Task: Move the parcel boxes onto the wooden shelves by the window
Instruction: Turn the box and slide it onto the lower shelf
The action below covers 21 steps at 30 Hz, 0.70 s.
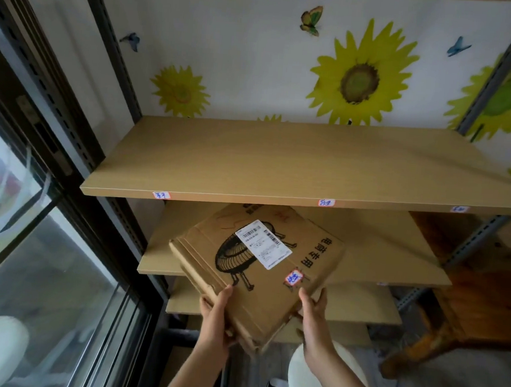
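Observation:
A flat brown cardboard parcel box (261, 272) with a black fan drawing, a white shipping label and a small red-edged sticker is held tilted in front of the wooden shelves. My left hand (217, 314) grips its near left edge and my right hand (313, 315) grips its near right edge. The box's far end reaches over the second shelf (380, 250), under the upper shelf (280, 162), which is bare. A lower shelf (361, 309) shows beneath the box.
A dark-framed sliding window (50, 209) runs along the left. Small handwritten tags (326, 202) mark the upper shelf's front edge. A wooden furniture piece (482, 300) stands at the right. The sunflower-patterned wall (359, 76) lies behind the shelves.

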Motion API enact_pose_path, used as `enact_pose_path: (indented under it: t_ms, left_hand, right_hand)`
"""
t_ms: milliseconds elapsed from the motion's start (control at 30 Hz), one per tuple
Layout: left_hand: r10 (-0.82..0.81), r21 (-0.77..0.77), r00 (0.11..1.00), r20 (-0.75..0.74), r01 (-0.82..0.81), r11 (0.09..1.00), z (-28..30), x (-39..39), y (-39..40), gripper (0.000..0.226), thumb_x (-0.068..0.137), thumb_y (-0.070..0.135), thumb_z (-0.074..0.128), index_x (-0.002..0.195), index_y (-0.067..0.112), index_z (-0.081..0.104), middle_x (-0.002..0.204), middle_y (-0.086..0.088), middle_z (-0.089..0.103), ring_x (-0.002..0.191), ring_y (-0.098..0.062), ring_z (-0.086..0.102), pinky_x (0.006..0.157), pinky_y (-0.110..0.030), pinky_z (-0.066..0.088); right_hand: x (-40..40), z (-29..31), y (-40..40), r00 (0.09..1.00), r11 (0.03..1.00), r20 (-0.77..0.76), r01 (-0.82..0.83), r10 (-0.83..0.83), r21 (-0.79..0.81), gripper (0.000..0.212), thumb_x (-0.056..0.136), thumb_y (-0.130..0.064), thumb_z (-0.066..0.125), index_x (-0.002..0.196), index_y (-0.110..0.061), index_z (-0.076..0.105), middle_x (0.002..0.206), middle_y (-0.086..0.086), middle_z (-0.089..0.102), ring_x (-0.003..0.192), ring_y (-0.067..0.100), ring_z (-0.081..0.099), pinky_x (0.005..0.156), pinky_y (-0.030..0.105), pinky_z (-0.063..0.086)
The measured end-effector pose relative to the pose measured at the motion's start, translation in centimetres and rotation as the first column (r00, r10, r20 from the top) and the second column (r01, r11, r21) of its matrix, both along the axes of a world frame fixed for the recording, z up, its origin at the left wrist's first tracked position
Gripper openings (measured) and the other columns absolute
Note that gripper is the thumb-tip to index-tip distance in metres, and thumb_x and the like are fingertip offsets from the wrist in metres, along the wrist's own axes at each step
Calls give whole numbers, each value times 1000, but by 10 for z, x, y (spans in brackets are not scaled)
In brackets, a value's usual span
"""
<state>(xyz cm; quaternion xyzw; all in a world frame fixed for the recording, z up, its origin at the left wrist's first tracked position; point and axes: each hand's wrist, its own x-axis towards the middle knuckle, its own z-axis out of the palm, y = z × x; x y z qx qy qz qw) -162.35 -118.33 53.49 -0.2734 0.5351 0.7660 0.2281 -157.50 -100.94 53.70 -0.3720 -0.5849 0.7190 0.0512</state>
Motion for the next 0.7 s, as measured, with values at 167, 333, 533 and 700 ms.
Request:
enact_pose_path:
  t_ms: [167,333,533,700]
  left_hand:
    - [-128,-53,989,-72,124,991,9,-23,-48,79,72,50,80,142,33,46,125,-13,72,111,-40,69,82,-55,60]
    - [-251,8,959,-130,254,967,16,-34,-78,65,86,44,67,141,13,53,120,-20,75,105,-38,73,73,-43,62]
    - [-334,-3,932,-145,337,942,22,-30,-76,70,84,48,70,143,14,52,123,-21,73,111,-41,71,79,-47,61]
    - [-352,8,919,-176,359,933,22,-31,-83,62,93,48,59,144,13,52,123,-21,73,107,-37,73,76,-43,62]
  right_hand:
    - [-15,38,71,994,961,110,-52,23,273,66,102,-53,32,157,-16,25,162,9,32,145,31,36,110,37,30]
    - [-17,68,103,924,936,248,-329,291,127,81,89,-74,35,157,-31,23,166,0,21,151,27,22,120,49,17]
    - [-5,48,85,923,946,216,-323,319,-15,65,83,-70,54,126,-23,66,108,8,78,107,32,69,98,47,51]
    - [7,41,76,958,969,163,-218,235,-117,50,91,-60,53,118,-21,68,90,7,81,99,32,70,77,38,52]
